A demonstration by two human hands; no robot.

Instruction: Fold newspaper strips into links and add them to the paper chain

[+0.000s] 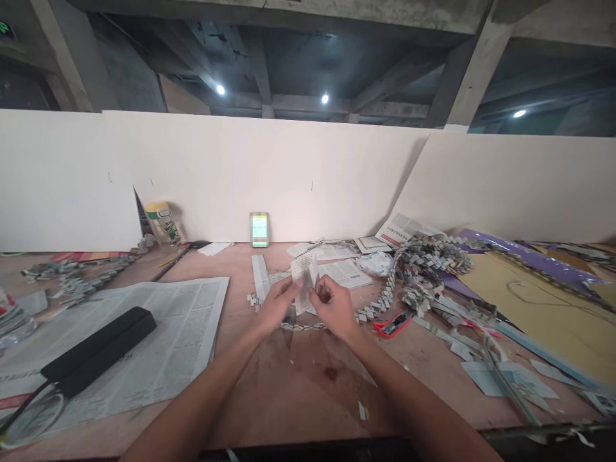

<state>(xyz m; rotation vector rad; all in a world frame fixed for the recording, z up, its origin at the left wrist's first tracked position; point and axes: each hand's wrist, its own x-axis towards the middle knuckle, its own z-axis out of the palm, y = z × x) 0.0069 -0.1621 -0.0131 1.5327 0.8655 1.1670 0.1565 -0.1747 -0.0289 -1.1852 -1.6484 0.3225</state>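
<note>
Between both hands, above the middle of the table, I hold a small piece of newspaper (304,273) upright. My left hand (279,301) pinches its left side, and my right hand (333,303) grips its lower right side with curled fingers. Below and behind the hands lies a chain of folded paper links (380,307); it runs right into a tangled heap of the same links (428,256). A red-edged box cutter (393,324) rests to the right of my right hand. Left of the held piece is a paper strip (260,277).
A black power strip (101,346) lies on a newspaper sheet (192,321) at left. A phone (259,230) leans against the white board (216,173), with a yellow-topped container (163,223) farther left. Yellow card (529,301), purple wrapping and paper scraps cover the right side.
</note>
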